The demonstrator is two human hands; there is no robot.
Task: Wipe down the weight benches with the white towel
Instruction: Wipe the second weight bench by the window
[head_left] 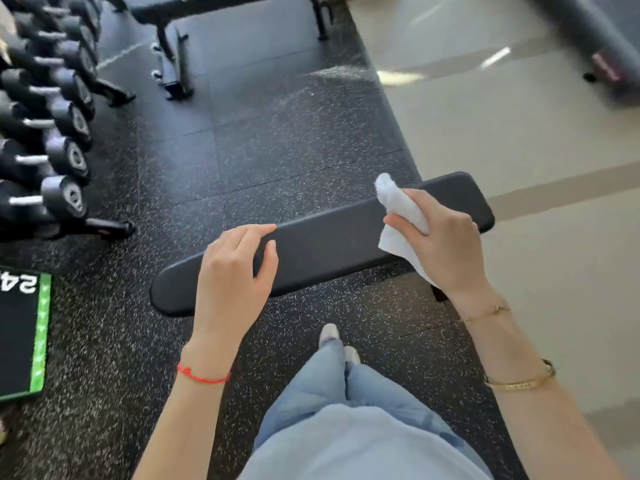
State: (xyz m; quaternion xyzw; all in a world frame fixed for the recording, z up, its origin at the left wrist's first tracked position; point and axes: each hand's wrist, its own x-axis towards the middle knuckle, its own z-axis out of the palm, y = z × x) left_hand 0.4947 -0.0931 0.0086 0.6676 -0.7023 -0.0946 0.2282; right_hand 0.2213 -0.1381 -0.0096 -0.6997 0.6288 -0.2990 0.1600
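We stand over a flat black bench [322, 237] that runs across the view from lower left to upper right, on speckled black rubber floor [242, 143].

Our right hand [446, 244] is curled round the white towel [398, 216], thumb on one side and fingers wrapped over it. One bunched end sticks up past the knuckles and a loose flap hangs down below the palm. The towel sits over the right part of the pad; we cannot tell if it is pressed to the surface or just above it.

Our left hand [235, 268] rests on the left part of the bench, fingers bent over the far edge of the pad and thumb lying on top. It holds nothing but the pad itself.

A red string [202, 375] circles the left wrist, and gold bracelets [519, 382] sit on the right forearm.

A dumbbell rack [52, 133] lines the left side. A second bench [225, 8] stands further off at the top. A black and green box [24, 334] lies at the lower left. To the right the floor turns to pale tile [519, 150].
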